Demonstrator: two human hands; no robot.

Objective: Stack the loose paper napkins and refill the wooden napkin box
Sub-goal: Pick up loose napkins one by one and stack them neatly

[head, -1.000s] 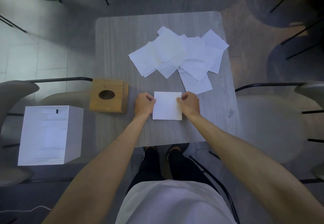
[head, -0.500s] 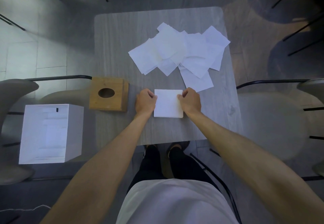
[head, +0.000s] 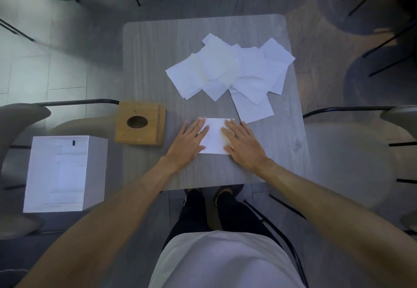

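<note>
The stack [head: 215, 135] is pressed flat on the table [head: 146, 62] by the straight fingers of the left hand [head: 188, 142] and right hand [head: 244, 145], with the box [head: 138, 126] set at its 9 o'clock and loose napkins [head: 228, 71] at 12 o'clock.

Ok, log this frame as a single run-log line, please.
phase: pressing stack | left hand: flat on napkin stack | right hand: flat on it | loose napkins: scattered beyond | wooden box: left of stack, untouched

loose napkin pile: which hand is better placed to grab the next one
Likely the right hand: it rests on the neat stack just below the loose napkin pile; the left hand sits nearer the wooden napkin box.
</note>
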